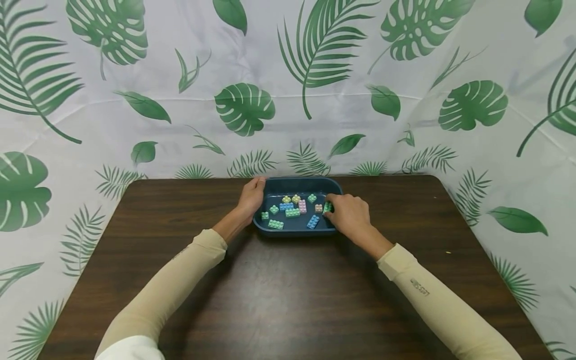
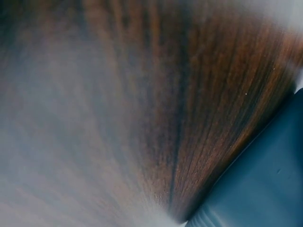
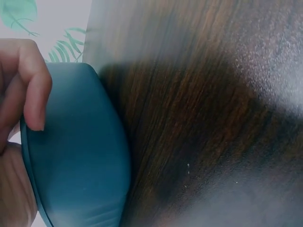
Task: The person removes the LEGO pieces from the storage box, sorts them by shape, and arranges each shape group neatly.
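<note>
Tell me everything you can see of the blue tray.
The dark blue tray is a shallow rounded rectangle with a smooth, plastic-looking finish, raised walls and a thin rim. It stands upright at the far side of the dark wood-grain table, long sides running left to right, its open top showing toy bricks spread over the floor. The left hand grips its left end; the right hand pinches a green brick inside its right end.

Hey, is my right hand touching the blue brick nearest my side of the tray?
Apart: the head view shows a strip of tray floor between the right hand and that blue brick.
</note>
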The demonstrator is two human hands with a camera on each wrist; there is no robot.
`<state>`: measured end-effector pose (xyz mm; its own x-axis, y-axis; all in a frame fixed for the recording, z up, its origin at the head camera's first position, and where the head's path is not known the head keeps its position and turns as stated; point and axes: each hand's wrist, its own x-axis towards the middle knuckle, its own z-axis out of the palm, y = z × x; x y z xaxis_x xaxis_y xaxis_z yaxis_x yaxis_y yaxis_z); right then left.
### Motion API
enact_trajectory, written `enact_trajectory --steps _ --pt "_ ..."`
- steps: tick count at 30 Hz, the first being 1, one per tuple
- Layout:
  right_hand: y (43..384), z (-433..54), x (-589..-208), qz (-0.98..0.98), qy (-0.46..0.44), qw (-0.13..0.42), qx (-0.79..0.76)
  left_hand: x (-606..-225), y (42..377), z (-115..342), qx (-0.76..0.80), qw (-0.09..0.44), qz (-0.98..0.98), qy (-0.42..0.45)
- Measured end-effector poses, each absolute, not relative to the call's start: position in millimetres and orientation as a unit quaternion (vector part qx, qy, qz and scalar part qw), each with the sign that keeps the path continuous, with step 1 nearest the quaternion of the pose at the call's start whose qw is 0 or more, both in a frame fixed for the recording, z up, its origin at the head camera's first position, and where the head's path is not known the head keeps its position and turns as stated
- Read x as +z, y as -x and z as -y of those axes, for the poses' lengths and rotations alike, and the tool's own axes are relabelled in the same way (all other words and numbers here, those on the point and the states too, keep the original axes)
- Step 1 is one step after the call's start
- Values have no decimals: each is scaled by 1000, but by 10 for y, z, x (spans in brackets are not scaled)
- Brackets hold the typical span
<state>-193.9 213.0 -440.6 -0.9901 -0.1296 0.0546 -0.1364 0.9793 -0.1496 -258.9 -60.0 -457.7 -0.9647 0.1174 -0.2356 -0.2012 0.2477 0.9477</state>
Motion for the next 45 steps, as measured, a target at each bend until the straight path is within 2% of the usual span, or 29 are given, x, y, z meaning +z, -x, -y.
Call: enact_trajectory --steps 14,25,45 --pt "1906 -2195 -4423 988 -81 36 127 -4622 2601 591 607 130 -783 33" --pt "1857 -2152 -4409 982 -100 100 126 -4589 2611 597 600 128 -789 30" --pt "1748 -2016 -4319 974 -101 177 95 -4585 2599 612 587 123 -799 31"
